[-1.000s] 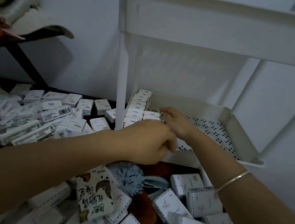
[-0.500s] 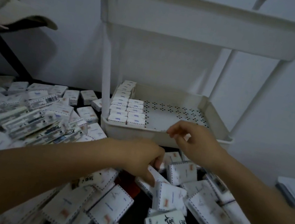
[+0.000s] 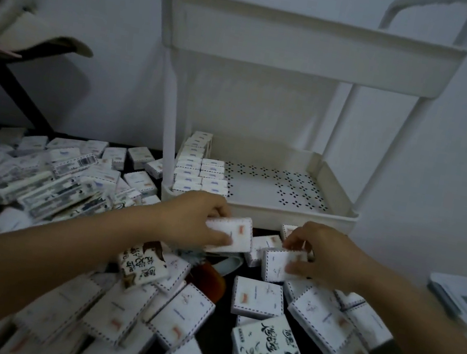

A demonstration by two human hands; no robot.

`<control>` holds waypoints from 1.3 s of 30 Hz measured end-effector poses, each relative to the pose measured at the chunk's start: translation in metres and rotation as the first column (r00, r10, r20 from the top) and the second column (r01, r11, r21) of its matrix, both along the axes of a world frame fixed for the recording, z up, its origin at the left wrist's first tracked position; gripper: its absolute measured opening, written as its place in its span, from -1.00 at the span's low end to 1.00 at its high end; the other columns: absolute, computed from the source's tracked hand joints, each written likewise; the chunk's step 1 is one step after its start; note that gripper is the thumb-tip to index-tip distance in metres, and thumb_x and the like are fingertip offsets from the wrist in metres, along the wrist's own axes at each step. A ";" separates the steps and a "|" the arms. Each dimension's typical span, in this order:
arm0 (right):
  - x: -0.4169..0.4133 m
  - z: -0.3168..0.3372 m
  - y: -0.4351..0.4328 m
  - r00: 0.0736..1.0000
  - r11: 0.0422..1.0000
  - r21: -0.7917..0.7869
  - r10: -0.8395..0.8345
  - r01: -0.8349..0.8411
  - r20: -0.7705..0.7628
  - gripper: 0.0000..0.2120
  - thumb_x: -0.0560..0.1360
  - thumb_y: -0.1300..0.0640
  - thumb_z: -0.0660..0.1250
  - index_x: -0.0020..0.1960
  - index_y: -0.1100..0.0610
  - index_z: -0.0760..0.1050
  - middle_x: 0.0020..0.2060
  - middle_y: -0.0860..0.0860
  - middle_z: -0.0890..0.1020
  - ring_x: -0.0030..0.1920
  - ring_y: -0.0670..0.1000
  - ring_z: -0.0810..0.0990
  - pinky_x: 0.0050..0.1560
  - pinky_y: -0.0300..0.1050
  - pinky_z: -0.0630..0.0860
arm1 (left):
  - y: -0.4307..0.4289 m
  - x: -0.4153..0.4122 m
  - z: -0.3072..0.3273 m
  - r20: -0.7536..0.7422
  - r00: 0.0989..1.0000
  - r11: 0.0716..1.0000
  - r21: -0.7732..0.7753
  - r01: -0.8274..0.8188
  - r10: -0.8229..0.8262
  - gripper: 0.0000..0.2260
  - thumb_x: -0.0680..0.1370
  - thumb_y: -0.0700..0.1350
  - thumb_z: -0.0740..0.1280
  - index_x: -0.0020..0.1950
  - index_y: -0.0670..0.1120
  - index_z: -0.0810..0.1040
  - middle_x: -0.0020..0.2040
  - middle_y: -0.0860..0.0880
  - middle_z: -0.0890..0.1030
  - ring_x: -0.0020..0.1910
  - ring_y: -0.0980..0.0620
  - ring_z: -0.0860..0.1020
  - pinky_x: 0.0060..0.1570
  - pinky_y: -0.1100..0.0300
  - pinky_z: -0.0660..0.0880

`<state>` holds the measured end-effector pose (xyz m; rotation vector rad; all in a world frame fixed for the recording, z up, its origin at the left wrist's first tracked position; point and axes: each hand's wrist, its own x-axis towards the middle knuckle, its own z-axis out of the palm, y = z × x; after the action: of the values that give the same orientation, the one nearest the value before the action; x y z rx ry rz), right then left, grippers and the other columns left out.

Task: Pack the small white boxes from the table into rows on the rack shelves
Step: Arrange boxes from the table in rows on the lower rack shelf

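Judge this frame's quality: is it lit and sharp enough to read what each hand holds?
Head view: dim, greyish light; wide-angle lens bows the rack posts; box print smeared by blur; yet the left hand grips one box, the right hand another.

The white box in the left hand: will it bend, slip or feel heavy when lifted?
The white box is probably stiff: its edges look straight in the left hand. Likely light, as one hand alone holds it. Its flat faces should not roll.

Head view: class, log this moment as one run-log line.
stage: pick-up | left hand: grips white box | right hand: pinches second box | lower shelf: two part-filled rows at left
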<state>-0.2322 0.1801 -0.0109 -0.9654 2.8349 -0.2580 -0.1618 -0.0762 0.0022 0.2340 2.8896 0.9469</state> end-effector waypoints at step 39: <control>-0.121 0.012 -0.103 0.923 0.622 -0.684 -0.225 0.382 0.311 -0.67 0.52 0.19 0.38 0.27 0.08 0.49 0.10 0.03 0.59 -0.05 0.05 0.60 -0.14 -0.10 0.51 | -0.035 -0.168 0.047 -0.074 0.975 0.803 -0.556 -0.215 0.209 -0.61 0.49 -0.27 0.29 0.31 -0.05 0.44 0.25 -0.05 0.49 0.16 -0.04 0.48 -0.07 0.18 0.39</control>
<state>-0.3536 0.0775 0.0008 -0.4561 2.6716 -1.5493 -0.3294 -0.1116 0.0492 -0.1391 3.0834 0.0665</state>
